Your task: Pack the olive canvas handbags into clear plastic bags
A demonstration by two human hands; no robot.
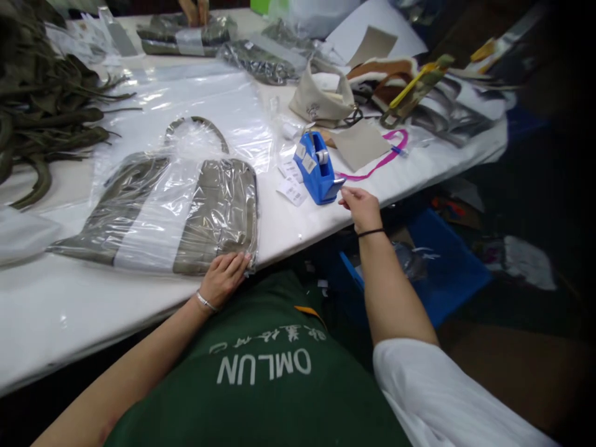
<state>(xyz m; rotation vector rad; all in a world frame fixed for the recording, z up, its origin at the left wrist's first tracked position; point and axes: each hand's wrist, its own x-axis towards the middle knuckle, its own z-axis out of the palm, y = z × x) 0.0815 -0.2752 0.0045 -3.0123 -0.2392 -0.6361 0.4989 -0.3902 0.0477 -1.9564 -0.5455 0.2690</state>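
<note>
An olive-green handbag (pixel 223 205) in a clear plastic sleeve lies on the table, a white band (pixel 156 217) around its middle and its looped handle (pixel 209 124) pointing away from me. My left hand (pixel 225 277) rests on its near right corner, fingers laid over the plastic. A blue tape dispenser (pixel 319 177) stands right of the bag. Close to its cutting edge is my right hand (pixel 361 206), thumb and fingers pinched together. Whatever is between those fingertips is too small to make out. White printed labels (pixel 292 191) lie beside the dispenser.
Olive straps (pixel 51 124) are heaped at the left. Clear plastic sleeves (pixel 186 93) lie behind the bag. At the back, another person's hand (pixel 194 12) touches a wrapped bag (pixel 186 37). A beige pouch (pixel 321 93) and pink ribbon (pixel 372 167) lie right. A blue bin (pixel 451 267) stands below the table edge.
</note>
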